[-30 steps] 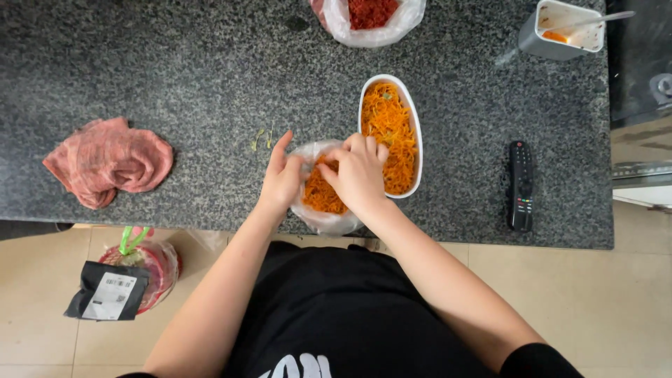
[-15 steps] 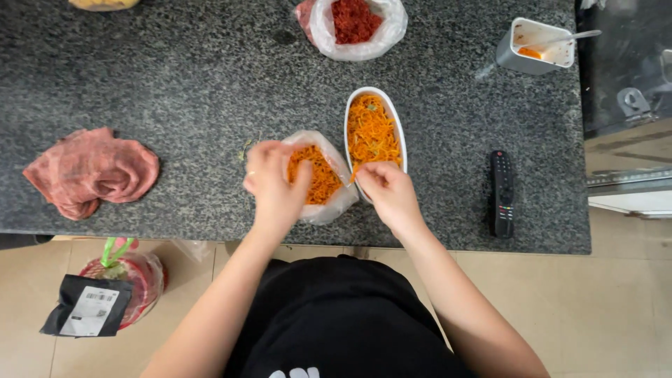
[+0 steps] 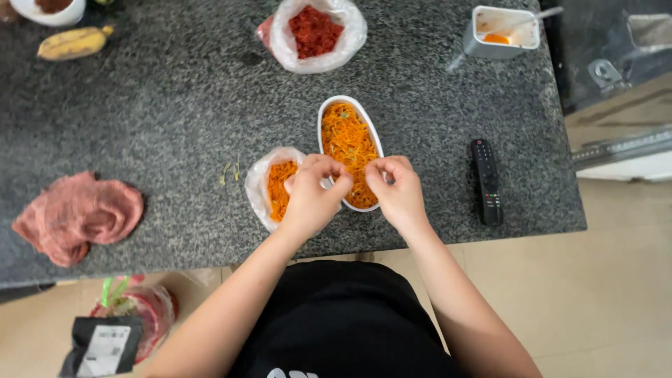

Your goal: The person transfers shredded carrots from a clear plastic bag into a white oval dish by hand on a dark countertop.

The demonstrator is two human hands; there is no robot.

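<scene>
A white oval dish (image 3: 323,115) filled with orange shreds (image 3: 346,136) stands on the dark speckled counter. To its left lies a clear plastic bag (image 3: 257,183) holding more orange shreds (image 3: 278,187). My left hand (image 3: 311,196) and my right hand (image 3: 397,190) hover side by side over the dish's near end. The fingers of both hands are curled and pinched together, seemingly on small tufts of the shreds. My left hand covers the bag's right side and the dish's near rim.
A black remote (image 3: 487,182) lies right of the dish. At the back are a bag of red shreds (image 3: 315,31), a metal box grater (image 3: 500,31), a banana (image 3: 73,43) and a bowl (image 3: 49,8). A pink cloth (image 3: 73,217) lies far left. Bags (image 3: 115,329) sit on the floor.
Both hands left the bag and came together over the near end of the dish. The view has shifted, so the counter's back now shows.
</scene>
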